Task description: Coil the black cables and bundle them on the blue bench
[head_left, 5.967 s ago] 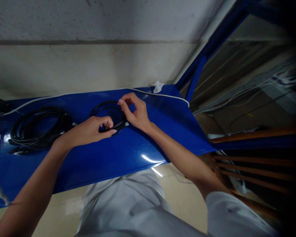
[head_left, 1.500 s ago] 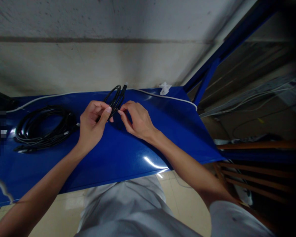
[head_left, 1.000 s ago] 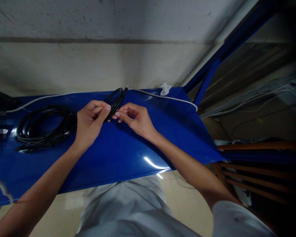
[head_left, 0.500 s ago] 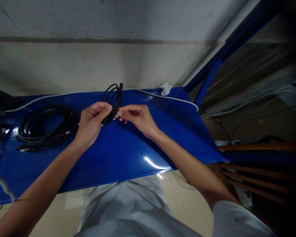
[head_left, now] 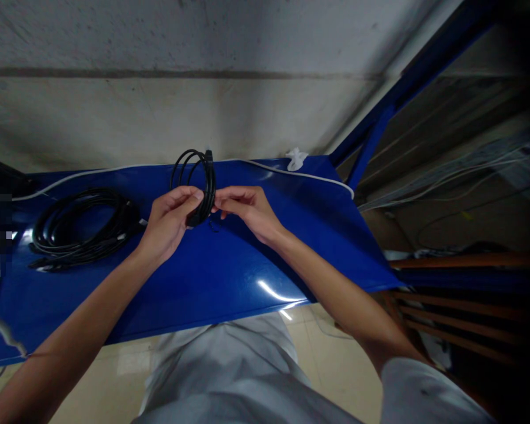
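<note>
A small coil of black cable (head_left: 198,175) stands upright above the blue table (head_left: 229,265), held between both hands. My left hand (head_left: 170,221) is closed round the coil's lower part, thumb pressed on the bundle. My right hand (head_left: 247,209) pinches the same bundle from the right, fingertips meeting the left thumb. One plug end of the cable pokes up at the coil's top right.
A larger coil of black cable (head_left: 77,229) lies on the table to the left. A white cord (head_left: 291,172) runs along the table's back edge by the concrete wall. Blue frame posts (head_left: 380,126) and wooden slats (head_left: 459,288) stand to the right.
The small coil, flat on the table six seconds ago, is lifted and held upright. Over the last second it swung from a rightward lean to vertical; both hands shifted slightly.
</note>
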Available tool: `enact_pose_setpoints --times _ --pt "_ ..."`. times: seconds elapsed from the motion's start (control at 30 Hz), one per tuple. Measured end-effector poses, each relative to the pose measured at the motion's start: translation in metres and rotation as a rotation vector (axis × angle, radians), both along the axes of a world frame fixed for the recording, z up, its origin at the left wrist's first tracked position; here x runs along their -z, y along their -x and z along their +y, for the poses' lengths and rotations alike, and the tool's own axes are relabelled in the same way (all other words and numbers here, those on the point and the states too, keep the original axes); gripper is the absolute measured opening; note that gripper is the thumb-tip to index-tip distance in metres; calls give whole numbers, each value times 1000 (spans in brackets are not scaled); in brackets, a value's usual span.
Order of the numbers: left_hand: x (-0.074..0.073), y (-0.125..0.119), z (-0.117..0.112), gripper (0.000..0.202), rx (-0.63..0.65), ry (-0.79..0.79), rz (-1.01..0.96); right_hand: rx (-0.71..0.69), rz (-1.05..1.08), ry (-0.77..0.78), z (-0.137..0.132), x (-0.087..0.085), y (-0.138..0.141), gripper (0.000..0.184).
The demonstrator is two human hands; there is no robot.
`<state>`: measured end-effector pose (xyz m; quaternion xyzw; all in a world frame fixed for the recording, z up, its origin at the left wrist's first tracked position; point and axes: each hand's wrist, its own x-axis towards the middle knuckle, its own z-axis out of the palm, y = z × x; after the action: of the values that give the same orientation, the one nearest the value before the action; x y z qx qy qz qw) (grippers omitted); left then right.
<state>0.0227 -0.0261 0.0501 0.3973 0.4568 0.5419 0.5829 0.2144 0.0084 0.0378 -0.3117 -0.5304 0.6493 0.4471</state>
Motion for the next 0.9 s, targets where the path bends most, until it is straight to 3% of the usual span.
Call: enact_pose_setpoints --times 0.27,0.57,0.9 --pt "3 1 1 32 46 22 -9 54 -49 24 -3 1 6 49" --pt "13 6 4 31 72 34 15 53 -34 46 0 4 4 48" --pt "11 8 5 38 87 -29 223 32 -120 41 0 4 5 54"
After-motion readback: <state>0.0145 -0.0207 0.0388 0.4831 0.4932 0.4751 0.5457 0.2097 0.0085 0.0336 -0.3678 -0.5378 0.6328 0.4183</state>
